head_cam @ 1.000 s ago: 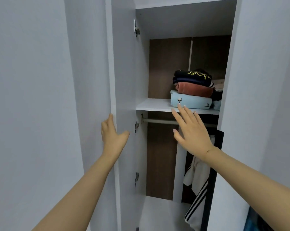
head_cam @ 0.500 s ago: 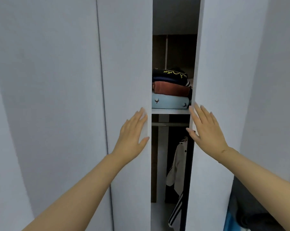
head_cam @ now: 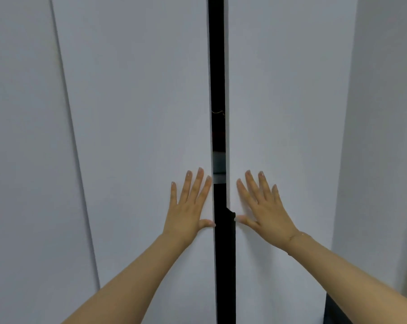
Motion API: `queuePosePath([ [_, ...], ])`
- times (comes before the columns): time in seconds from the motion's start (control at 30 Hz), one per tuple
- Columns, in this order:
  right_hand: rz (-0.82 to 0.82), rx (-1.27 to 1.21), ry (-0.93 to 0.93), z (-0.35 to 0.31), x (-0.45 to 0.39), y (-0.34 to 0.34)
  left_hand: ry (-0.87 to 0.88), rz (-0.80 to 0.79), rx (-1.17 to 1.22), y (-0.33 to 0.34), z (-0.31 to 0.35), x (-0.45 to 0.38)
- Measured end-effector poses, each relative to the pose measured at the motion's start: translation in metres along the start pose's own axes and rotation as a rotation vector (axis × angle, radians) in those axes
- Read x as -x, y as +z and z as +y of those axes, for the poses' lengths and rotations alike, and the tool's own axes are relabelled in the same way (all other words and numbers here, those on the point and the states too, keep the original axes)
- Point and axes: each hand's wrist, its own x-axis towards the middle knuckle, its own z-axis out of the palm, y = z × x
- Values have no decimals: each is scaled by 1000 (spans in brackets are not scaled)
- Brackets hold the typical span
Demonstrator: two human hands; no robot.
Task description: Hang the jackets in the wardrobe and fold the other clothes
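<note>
Two white wardrobe doors fill the view, the left door [head_cam: 139,113] and the right door [head_cam: 286,101]. Only a narrow dark gap [head_cam: 217,66] stays between them. My left hand [head_cam: 190,206] presses flat on the left door beside the gap, fingers straight. My right hand [head_cam: 263,206] presses flat on the right door the same way. Through the gap I make out a thin strip of the shelf edge [head_cam: 219,177]. The folded clothes and hanging jackets are almost fully hidden behind the doors.
Another white panel [head_cam: 22,160] stands to the left of the left door. A white wall [head_cam: 385,136] rises at the right. Something dark [head_cam: 333,309] shows at the bottom right, low beside the right door.
Both doors have swung inward under my hands, from wide open to a narrow slit. The stacked clothes and the hanging jackets have gone out of sight.
</note>
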Motion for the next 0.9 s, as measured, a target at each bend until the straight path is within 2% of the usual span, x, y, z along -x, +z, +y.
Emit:
queuePosePath([
  [0.3,114,40,-9,3,-51,53,2,14,-3,46,-6,-52],
  [0.5,165,99,21,9,-71,76,18,-37,-155,62,-21,-66],
  [0.7,131,164,118,8,-94,92,2,1,-223,74,-23,-69],
  [0.9,140,182,116,4,-91,89,-16,-56,-229,71,-20,-70],
])
